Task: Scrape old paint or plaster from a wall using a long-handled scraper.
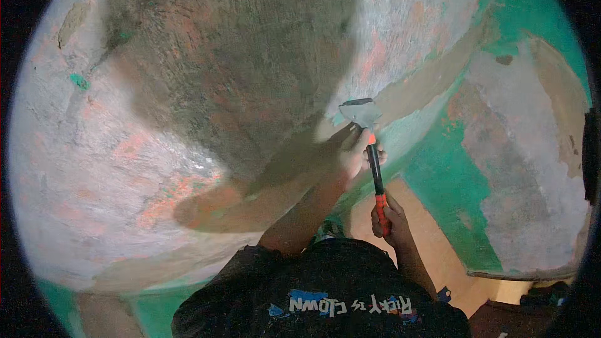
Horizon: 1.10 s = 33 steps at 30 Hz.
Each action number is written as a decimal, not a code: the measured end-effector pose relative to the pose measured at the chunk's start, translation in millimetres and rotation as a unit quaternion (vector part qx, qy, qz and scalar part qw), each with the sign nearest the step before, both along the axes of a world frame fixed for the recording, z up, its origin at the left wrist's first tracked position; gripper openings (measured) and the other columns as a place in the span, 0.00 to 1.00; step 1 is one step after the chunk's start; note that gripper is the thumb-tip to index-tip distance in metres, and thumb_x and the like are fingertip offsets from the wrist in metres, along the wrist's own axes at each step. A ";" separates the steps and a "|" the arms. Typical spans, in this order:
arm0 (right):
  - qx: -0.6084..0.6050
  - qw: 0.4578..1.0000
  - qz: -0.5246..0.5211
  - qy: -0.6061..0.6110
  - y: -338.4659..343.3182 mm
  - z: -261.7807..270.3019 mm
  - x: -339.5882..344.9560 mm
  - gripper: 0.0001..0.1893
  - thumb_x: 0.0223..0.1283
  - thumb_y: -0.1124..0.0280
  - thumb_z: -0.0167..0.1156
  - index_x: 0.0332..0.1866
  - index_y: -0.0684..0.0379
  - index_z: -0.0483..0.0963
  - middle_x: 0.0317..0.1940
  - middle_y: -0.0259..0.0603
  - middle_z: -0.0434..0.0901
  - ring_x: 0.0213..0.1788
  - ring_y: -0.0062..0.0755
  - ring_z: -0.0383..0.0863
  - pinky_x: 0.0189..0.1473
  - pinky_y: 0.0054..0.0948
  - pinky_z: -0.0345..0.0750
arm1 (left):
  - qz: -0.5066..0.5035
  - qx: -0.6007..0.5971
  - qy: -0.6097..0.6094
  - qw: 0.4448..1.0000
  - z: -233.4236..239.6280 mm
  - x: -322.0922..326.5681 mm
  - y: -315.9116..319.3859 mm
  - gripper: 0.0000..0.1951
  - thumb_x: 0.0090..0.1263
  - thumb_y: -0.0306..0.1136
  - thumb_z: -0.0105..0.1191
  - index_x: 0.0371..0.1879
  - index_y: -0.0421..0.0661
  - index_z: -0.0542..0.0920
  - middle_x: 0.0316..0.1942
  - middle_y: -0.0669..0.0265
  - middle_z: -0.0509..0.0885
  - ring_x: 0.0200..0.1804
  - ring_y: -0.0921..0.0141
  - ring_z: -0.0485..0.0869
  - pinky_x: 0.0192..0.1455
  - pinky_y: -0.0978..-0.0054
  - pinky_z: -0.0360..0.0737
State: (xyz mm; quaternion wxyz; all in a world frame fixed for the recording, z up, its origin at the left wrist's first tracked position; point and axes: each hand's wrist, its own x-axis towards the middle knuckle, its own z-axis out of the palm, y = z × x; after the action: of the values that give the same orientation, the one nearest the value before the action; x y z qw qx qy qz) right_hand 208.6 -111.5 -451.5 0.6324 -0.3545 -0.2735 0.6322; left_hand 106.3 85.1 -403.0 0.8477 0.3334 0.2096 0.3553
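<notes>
A scraper with a wide metal blade [360, 111] and a long black and red handle stands nearly upright in front of me, blade end up. My left hand [359, 152] is wrapped round the upper handle just below the blade, with some fingertips showing on its right side. Lower down, my right hand [389, 220] grips the red end of the handle. The blade lies over a patchy grey-white plastered surface [408, 23] with pink, beige and green areas. Whether its edge touches the surface cannot be told.
A broad dark shadow covers the middle of the plastered surface. Green paint [441, 188] and another patched grey area [521, 159] lie at the right, beside a beige surface [422, 230]. My dark shirt [324, 281], bearing writing, fills the bottom. Dark objects sit at the lower right.
</notes>
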 end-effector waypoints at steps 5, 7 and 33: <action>-0.014 0.999 0.037 -0.009 9.1 -11.8 20.9 0.30 0.76 0.57 0.51 0.76 0.60 0.57 0.25 0.37 0.74 0.17 0.23 0.69 0.18 0.24 0.67 | 0.031 -0.021 0.040 0.998 14.0 8.2 -9.5 0.24 0.78 0.50 0.51 0.60 0.43 0.70 0.42 0.58 0.81 0.42 0.61 0.85 0.49 0.57 0.86; -0.025 0.996 0.034 -0.076 14.3 -16.5 27.5 0.29 0.77 0.57 0.51 0.76 0.60 0.58 0.24 0.36 0.74 0.17 0.22 0.68 0.18 0.24 0.67 | 0.034 -0.010 0.022 0.999 8.1 7.2 -10.3 0.25 0.78 0.51 0.50 0.61 0.43 0.69 0.42 0.59 0.81 0.41 0.62 0.85 0.49 0.57 0.85; 0.113 0.910 0.051 -0.395 36.0 5.8 40.4 0.27 0.75 0.60 0.53 0.70 0.66 0.68 0.23 0.32 0.74 0.21 0.18 0.70 0.24 0.23 0.68 | 0.219 0.015 -0.088 0.972 34.6 -38.5 -51.8 0.16 0.83 0.47 0.41 0.47 0.44 0.72 0.38 0.61 0.78 0.42 0.62 0.82 0.50 0.56 0.83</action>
State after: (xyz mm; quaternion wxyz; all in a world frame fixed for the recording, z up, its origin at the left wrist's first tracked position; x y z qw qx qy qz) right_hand 248.9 -75.5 -445.7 0.4758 -0.4869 -0.5882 0.4366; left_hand 67.8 33.3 -368.3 0.7594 0.2597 0.1969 0.5631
